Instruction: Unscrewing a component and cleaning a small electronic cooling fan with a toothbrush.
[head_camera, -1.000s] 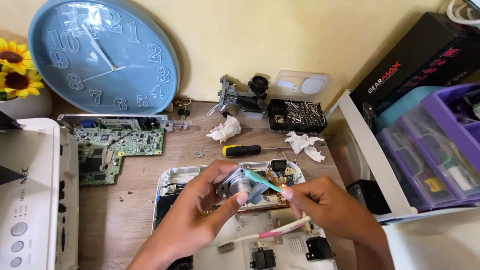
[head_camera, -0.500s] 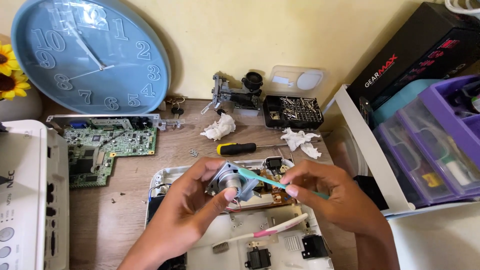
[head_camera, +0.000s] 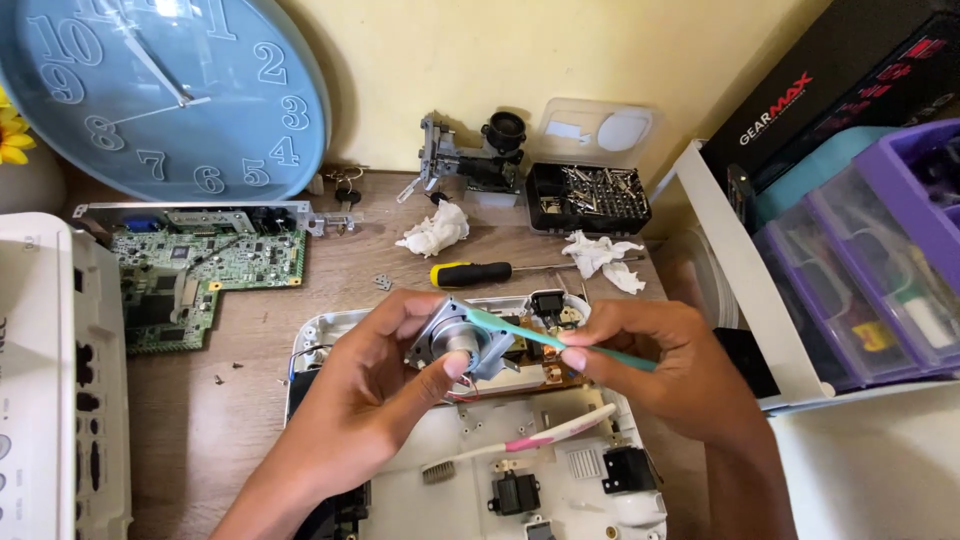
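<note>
While the wooden worktop (head_camera: 230, 420) carries an opened white device casing (head_camera: 480, 480), both hands work just above it — the left hand (head_camera: 375, 390) closed around a small grey motor (head_camera: 462, 340), the right hand (head_camera: 665, 365) pinching a teal toothbrush (head_camera: 540, 335) whose head touches the motor.

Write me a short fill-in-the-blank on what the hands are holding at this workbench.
1. The left hand holds a small metal ____.
2. The right hand holds a teal ____ against it.
3. A screwdriver with a yellow-and-black handle lies on the ____.

Missing words: motor; toothbrush; table
</note>
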